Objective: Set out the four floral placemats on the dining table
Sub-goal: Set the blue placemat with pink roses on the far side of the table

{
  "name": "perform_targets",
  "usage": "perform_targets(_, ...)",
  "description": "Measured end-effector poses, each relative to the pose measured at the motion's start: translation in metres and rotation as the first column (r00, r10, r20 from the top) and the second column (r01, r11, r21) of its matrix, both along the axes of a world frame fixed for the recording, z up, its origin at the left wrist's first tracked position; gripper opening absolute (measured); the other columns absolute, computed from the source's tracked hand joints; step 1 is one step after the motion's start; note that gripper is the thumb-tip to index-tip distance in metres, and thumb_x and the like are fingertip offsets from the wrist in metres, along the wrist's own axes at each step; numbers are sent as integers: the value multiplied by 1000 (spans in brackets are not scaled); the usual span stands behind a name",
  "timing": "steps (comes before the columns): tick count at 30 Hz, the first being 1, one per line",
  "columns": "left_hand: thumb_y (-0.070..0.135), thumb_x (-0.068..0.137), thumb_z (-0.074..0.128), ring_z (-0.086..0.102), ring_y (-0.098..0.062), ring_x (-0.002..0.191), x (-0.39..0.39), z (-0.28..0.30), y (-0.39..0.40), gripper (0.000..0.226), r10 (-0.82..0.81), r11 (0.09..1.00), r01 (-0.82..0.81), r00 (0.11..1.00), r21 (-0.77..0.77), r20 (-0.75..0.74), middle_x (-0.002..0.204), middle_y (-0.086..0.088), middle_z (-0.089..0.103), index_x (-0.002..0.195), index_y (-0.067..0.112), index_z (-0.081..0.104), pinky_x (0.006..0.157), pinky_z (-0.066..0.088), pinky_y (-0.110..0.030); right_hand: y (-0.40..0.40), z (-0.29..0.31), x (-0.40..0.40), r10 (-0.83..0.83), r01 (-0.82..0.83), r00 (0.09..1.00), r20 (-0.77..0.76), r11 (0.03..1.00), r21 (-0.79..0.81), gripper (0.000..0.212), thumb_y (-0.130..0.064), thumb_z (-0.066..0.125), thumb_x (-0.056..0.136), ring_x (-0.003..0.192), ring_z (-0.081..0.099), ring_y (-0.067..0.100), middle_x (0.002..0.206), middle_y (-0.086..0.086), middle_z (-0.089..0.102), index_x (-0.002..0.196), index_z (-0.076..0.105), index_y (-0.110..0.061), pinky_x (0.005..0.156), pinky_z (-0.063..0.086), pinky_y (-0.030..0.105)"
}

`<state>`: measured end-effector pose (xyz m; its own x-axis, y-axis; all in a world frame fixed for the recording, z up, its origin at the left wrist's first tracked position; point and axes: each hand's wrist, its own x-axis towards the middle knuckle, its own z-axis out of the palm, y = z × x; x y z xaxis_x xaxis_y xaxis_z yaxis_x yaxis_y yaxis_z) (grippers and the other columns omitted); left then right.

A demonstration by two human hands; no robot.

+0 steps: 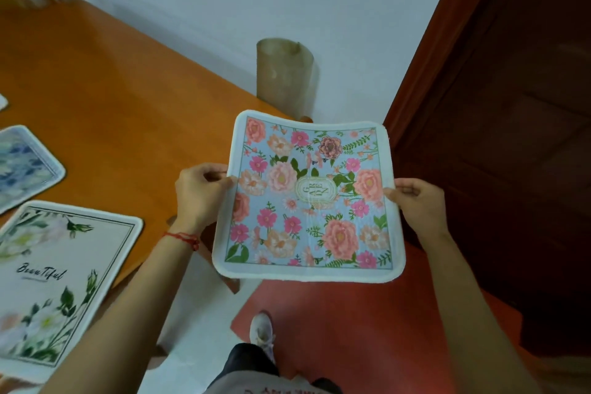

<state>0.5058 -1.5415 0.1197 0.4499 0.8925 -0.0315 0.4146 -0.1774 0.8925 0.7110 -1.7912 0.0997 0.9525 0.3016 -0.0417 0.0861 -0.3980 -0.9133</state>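
Now two hands (200, 192) (417, 201) pinching one pink-flowered placemat (308, 198), two placemats (60, 278) (25, 166) on table (112, 99)

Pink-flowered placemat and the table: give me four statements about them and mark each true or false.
1. Both hands hold the pink-flowered placemat, the left hand and right hand on opposite edges. True.
2. That placemat lies flat on the table. False: it is held in the air, mostly past the table's edge.
3. The placemat marked "Beautiful" lies on the table. True.
4. The blue placemat is stacked on the "Beautiful" one. False: it lies apart, farther along the table.
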Motion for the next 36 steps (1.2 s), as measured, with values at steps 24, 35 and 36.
perform_targets(24,12,78,69,64,-24,82,-23,-8,159,15,388,921,-385,921,-61,36,87,-10,66,91,5,67,74,55,-37,262,21,62,407,-407,908,-99,913,27,15,-4,70,75,65,61,15,74,1,64,89,65,-7,55,53,22)
perform_targets(35,11,77,70,62,-26,77,-9,-27,180,20,667,743,-668,744,-44,-30,84,-10,64,94,2,68,74,53,-36,384,0,108,693,-697,717,-72,716,-51,23,-6,70,76,73,61,20,86,10,64,98,64,0,64,53,24)
perform_targets(36,11,77,70,61,-25,76,-6,-29,181,20,680,731,-681,732,-36,-41,84,-9,64,95,1,68,72,51,-34,392,-3,111,712,-715,699,-65,697,-49,23,-5,70,76,70,61,18,85,9,64,98,65,0,58,53,18)
